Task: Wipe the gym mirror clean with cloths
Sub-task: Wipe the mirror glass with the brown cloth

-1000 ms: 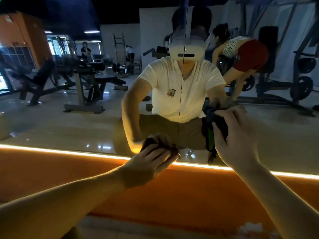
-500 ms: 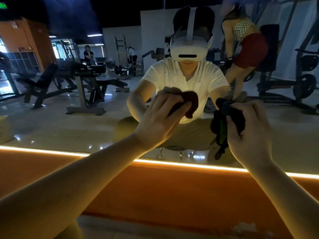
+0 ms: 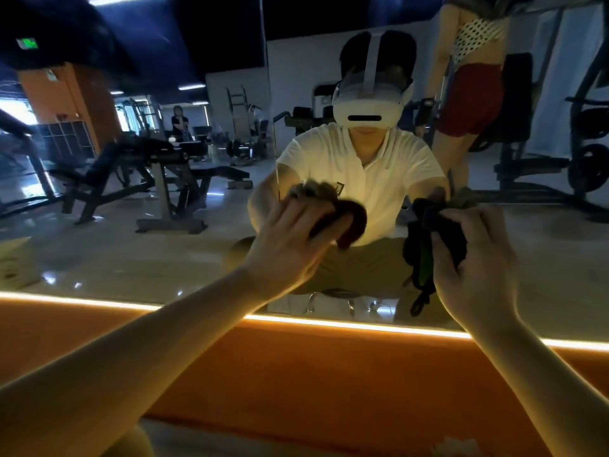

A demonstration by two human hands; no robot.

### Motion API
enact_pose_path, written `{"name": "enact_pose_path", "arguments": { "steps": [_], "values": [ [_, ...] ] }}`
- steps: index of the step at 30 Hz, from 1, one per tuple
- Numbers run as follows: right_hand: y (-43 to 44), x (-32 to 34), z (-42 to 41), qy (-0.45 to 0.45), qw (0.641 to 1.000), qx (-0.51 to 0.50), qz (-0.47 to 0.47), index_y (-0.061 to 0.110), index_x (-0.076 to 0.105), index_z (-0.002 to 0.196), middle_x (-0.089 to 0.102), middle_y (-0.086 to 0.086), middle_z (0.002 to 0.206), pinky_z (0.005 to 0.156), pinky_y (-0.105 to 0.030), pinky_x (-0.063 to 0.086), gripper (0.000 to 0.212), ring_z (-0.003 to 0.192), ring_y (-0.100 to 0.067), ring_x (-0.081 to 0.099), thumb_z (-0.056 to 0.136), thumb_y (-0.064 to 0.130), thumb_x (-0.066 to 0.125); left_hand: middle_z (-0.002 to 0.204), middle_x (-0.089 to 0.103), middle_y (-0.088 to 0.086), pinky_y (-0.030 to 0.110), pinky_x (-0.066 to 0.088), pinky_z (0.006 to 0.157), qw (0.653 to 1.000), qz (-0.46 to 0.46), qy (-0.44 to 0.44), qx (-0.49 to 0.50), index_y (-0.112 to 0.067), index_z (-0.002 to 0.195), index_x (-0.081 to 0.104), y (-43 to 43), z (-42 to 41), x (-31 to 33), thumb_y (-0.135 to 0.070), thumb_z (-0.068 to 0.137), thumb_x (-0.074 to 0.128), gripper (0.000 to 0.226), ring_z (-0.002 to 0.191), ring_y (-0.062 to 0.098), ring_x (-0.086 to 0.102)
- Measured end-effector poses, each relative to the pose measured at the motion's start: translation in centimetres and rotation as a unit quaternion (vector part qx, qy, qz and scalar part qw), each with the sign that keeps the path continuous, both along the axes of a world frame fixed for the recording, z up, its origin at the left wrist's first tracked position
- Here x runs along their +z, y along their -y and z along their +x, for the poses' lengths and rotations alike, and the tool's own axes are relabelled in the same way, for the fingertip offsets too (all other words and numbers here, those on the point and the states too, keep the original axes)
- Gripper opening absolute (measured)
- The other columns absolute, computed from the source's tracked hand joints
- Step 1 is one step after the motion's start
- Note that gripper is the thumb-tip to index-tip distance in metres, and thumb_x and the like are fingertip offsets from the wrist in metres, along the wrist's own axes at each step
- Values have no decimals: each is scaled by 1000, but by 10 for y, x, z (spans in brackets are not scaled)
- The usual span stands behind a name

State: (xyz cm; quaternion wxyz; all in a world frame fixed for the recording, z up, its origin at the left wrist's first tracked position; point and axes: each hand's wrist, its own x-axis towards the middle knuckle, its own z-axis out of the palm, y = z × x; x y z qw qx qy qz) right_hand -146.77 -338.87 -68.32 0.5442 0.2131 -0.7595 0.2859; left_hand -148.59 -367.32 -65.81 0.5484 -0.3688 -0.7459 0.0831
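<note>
Head view: the mirror (image 3: 131, 242) is filling the upper frame, above a glowing strip (image 3: 362, 325).
Left hand: the left hand (image 3: 290, 245) is pressing the red cloth (image 3: 354, 222) to the glass at centre, fingers lying straight over it.
Right hand: the right hand (image 3: 478, 262) is gripping the bunched dark cloth (image 3: 441, 230), centre right.
Key relation: most glass is stretching left of the red cloth; the left hand is sitting nearer.
Unclear: whether the dark cloth is touching glass; dim light is hiding smears.
</note>
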Motion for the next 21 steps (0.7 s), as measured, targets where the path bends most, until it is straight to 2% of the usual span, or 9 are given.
{"name": "enact_pose_path", "arguments": {
  "steps": [3,5,8,9,10,11,13,17,21],
  "values": [
    [-10,-2,-1,0,1000,3,-13,2,60,117,52,-16,114,67,-38,54,25,92,-22,56,94,8,68,137,40,12,48,47,101,992,127,12,1,-17,139,48,-22,-2,7,-19,95,69,48,125,33,43],
    [-15,-4,-2,6,1000,5,-12,2,60,117,51,-16,115,66,-36,54,26,94,-22,56,94,9,70,138,41,12,50,52,99,991,132,25,-9,-16,139,48,-29,6,-20,-14,93,71,52,126,34,44],
    [-19,-10,-2,18,1000,9,-7,3,60,117,52,-15,115,69,-22,45,25,95,-16,52,95,10,69,140,45,5,50,51,108,993,-97,72,3,-21,139,49,-32,2,-74,-24,102,51,37,132,26,46],
    [-20,-12,-2,19,1000,15,-7,4,59,118,51,-14,115,70,-19,41,23,95,-14,51,97,12,67,136,49,5,47,49,110,988,-119,85,-51,-25,138,50,-32,-2,-82,-28,105,45,34,132,19,48],
    [-21,-13,-3,19,1000,23,-5,5,59,118,50,-13,115,70,-18,39,23,94,-14,51,98,14,64,129,55,10,44,48,112,978,-115,113,-134,-26,140,51,-30,-6,-90,-27,108,46,33,130,14,51],
    [-23,-13,-4,19,999,30,-3,6,59,118,50,-11,115,71,-16,38,24,94,-14,52,97,16,63,121,59,18,46,48,111,975,-135,115,-133,-23,141,53,-28,-6,-98,-18,106,54,35,128,14,52],
    [-28,-10,-6,20,999,31,3,5,60,118,51,-10,113,72,-13,38,22,93,-16,54,98,15,63,120,66,16,50,53,103,964,-252,84,-11,-13,137,57,-25,2,-111,-6,89,77,53,120,24,55],
    [-34,-13,-8,22,999,35,8,3,61,117,54,-14,114,67,-28,51,23,94,-21,58,96,11,66,133,57,8,50,37,112,998,-50,28,-28,-13,133,57,-42,12,-59,-17,93,68,42,124,29,51],
    [-42,-18,-8,-11,999,43,17,6,58,116,53,-11,114,68,-38,56,21,93,-22,59,96,11,62,132,49,8,46,42,104,989,144,-20,-14,-15,130,51,-71,-6,4,-19,95,70,39,120,31,48]
  ]
}}
